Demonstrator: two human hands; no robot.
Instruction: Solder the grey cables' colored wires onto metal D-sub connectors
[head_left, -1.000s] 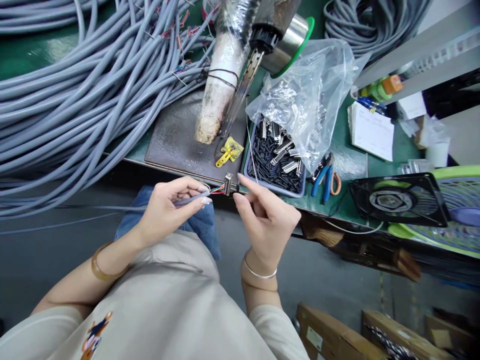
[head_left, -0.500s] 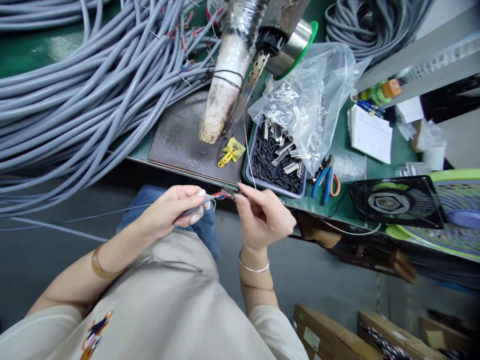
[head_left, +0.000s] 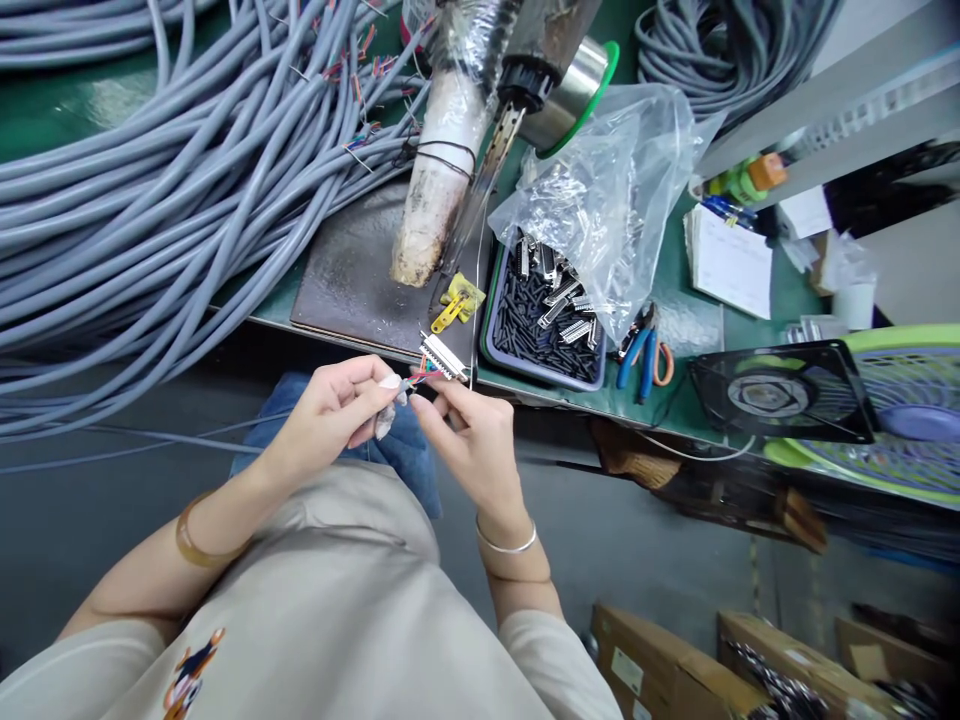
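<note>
Left hand [head_left: 330,415], its grip pinched shut on the end of a thin grey cable [head_left: 150,440], meets the right hand [head_left: 469,440] just below the centre of the frame. The right grip is closed on the coloured wires [head_left: 421,378] that fan out of the cable's end. A small metal connector [head_left: 441,355] sits tilted at the tips of those wires, just above both sets of fingertips and level with the front edge of the green desk [head_left: 675,300]. The cable trails off to the left edge of the frame, across the person's lap.

On the desk just behind the connector lie a dark metal plate [head_left: 352,280] and a small yellow clip [head_left: 457,303]. A stained, white-wrapped cylinder [head_left: 439,190] leans on the plate. To the right stands a blue tray [head_left: 491,330] of black parts, with a clear plastic bag [head_left: 607,190] slumped over its far side. Blue-handled pliers [head_left: 641,355] lie beside the tray, and a black fan [head_left: 787,390] sits further right. A heavy bundle of grey cables [head_left: 187,180] fills the upper left of the frame. Cardboard boxes [head_left: 675,670] stand on the floor at the lower right.
</note>
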